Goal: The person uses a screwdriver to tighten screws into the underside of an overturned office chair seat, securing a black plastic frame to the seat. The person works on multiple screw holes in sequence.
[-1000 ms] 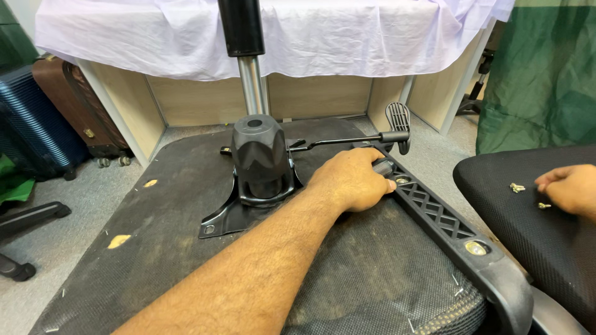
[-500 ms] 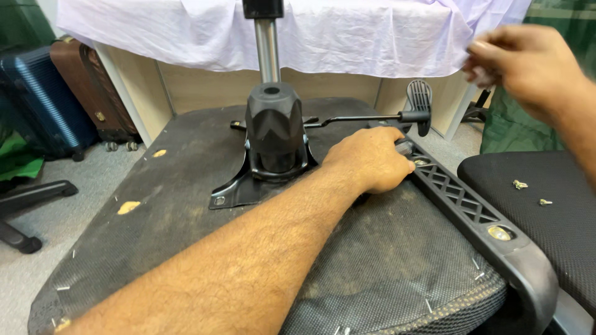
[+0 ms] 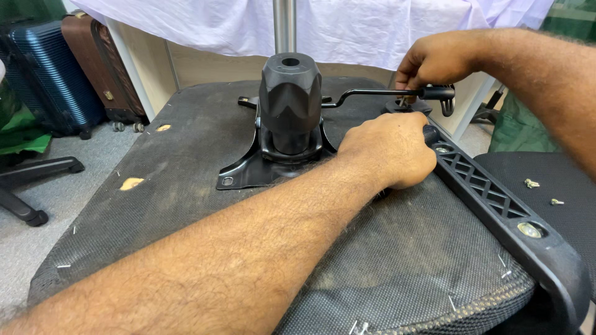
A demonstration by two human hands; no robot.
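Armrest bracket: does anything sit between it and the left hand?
Nothing visible does. The left hand already rests on the upper end of the black armrest bracket; the right hand is apart, at the lever.

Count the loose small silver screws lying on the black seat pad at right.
2: one small silver screw nearer the black plastic armrest, the other silver screw right of it. More may be out of frame.

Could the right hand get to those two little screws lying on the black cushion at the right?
Probably yes. The right hand is up at the black lever, and the two screws lie uncovered on the black cushion below its forearm, nothing over them.
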